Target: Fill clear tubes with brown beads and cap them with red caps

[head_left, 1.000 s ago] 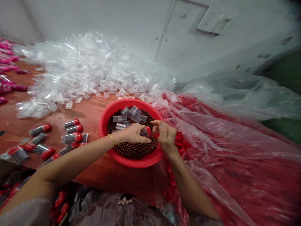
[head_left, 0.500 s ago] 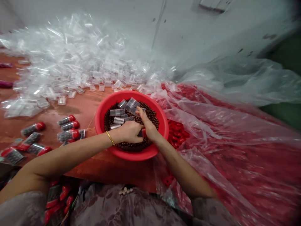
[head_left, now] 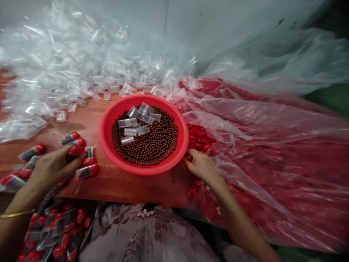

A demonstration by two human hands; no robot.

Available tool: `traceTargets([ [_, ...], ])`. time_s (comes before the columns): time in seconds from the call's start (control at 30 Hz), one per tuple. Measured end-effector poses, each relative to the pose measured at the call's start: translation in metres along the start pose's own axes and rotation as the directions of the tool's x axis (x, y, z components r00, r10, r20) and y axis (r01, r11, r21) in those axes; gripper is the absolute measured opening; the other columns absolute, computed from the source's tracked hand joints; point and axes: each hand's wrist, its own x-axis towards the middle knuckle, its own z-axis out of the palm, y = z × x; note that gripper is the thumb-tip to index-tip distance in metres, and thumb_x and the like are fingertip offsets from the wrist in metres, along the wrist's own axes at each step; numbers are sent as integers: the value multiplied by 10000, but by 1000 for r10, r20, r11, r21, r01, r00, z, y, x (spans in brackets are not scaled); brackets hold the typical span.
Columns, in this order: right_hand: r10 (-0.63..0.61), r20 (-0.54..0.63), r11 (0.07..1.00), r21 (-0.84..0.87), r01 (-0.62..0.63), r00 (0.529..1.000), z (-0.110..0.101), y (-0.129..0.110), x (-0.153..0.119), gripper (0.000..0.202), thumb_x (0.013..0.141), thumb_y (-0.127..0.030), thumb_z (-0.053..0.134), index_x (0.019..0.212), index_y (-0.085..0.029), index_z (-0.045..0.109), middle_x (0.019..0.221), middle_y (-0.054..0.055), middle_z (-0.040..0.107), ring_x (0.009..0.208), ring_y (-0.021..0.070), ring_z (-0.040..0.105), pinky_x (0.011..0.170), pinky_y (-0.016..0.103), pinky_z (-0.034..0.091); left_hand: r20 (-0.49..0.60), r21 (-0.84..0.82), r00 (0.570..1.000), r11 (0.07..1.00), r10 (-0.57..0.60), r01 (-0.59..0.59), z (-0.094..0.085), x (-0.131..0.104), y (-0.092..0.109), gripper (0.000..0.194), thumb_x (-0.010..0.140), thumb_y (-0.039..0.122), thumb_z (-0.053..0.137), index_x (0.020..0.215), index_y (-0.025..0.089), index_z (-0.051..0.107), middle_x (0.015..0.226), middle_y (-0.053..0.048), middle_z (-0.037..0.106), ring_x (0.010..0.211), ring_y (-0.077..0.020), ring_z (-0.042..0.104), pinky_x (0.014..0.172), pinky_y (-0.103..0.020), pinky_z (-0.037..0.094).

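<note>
My left hand [head_left: 56, 165] is at the left of the table, its fingers closed around a small clear tube with a red cap [head_left: 76, 150]. Several similar dark-filled capped tubes [head_left: 87, 171] lie around it. Beyond the right rim of a red basin [head_left: 103, 133], my right hand [head_left: 203, 165] reaches to a heap of red caps [head_left: 200, 137]. Its thumb and forefinger pinch what looks like a red cap, partly hidden. Brown beads [head_left: 155, 145] fill the basin's bottom, with several clear plastic tubes [head_left: 127, 123] lying on top.
A large heap of clear tubes [head_left: 81, 69] spreads against the pale wall [head_left: 185, 25] at the back left. Clear plastic sheeting [head_left: 272, 153] covers red pieces on the right. Below the table edge at the left, many capped tubes [head_left: 62, 225] are piled.
Both hands have left the basin, where they were together at a red-capped piece. My left hand moved left with the tube; my right moved to the caps. The view has shifted slightly.
</note>
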Motion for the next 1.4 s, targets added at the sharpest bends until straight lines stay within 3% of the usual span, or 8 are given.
traceTargets([
  [0.13, -37, 80, 980, -193, 52, 996, 26, -10, -1, 243, 817, -260, 505, 987, -149, 638, 952, 121, 690, 798, 207, 648, 561, 239, 408, 72, 201, 987, 967, 147, -159, 14, -7, -15, 205, 840, 353, 451, 912, 191, 553, 846, -51, 635, 755, -208, 591, 644, -290, 442],
  [0.3, 25, 105, 975, -221, -1, 994, 29, -5, 6, 218, 823, -294, 503, 932, -158, 634, 823, 101, 697, 721, 204, 653, 532, 239, 390, -95, 162, 902, 900, 421, -403, -7, 22, 35, 241, 877, 267, 422, 1008, 158, 593, 970, -101, 623, 895, -213, 577, 780, -333, 455],
  [0.47, 84, 51, 990, -116, -78, 995, 30, 8, 0, 300, 850, -286, 400, 1002, -176, 634, 786, 79, 716, 680, 203, 669, 552, 263, 435, 198, 109, 733, 729, 651, -676, -8, 72, 96, 216, 886, 165, 409, 884, 160, 626, 830, -80, 638, 785, -181, 567, 681, -298, 423],
  [0.53, 75, 2, 996, -45, -75, 997, 33, 14, -4, 341, 849, -291, 360, 1018, -187, 638, 823, 73, 726, 711, 207, 681, 586, 281, 471, 263, 128, 703, 699, 661, -704, 1, 94, 109, 232, 869, 119, 408, 939, 155, 626, 900, -103, 647, 830, -199, 583, 669, -301, 419],
  [0.73, 36, -54, 997, 65, -32, 998, 41, 24, -8, 355, 827, -363, 363, 959, -252, 673, 776, 43, 734, 676, 234, 692, 560, 317, 507, 433, 111, 752, 799, 496, -591, 28, 131, 132, 252, 764, 269, 596, 971, 130, 638, 856, -135, 658, 803, -257, 625, 643, -314, 444],
  [0.93, 49, 38, 998, 46, -50, 998, 41, 22, -5, 436, 837, -376, 331, 1060, -199, 661, 831, 83, 743, 744, 269, 707, 573, 340, 530, 408, 133, 782, 816, 471, -562, 45, 142, 133, 284, 830, 90, 417, 1049, 118, 596, 802, -141, 650, 820, -247, 640, 656, -305, 442],
  [1.23, 23, 29, 997, 78, -25, 999, 45, 28, -9, 426, 873, -338, 340, 1134, -183, 638, 933, 92, 739, 809, 271, 709, 654, 368, 555, 408, 137, 773, 805, 485, -577, 16, 123, 126, 351, 846, 182, 401, 1153, 178, 572, 772, -103, 654, 681, -215, 614, 586, -286, 399],
  [1.4, 39, 35, 997, 65, -41, 999, 43, 22, -8, 414, 864, -318, 363, 1158, -193, 626, 922, 87, 742, 801, 262, 709, 626, 343, 539, 352, 139, 787, 803, 507, -580, 9, 113, 148, 314, 877, 262, 374, 924, 122, 651, 750, -119, 657, 665, -186, 608, 586, -266, 390],
])
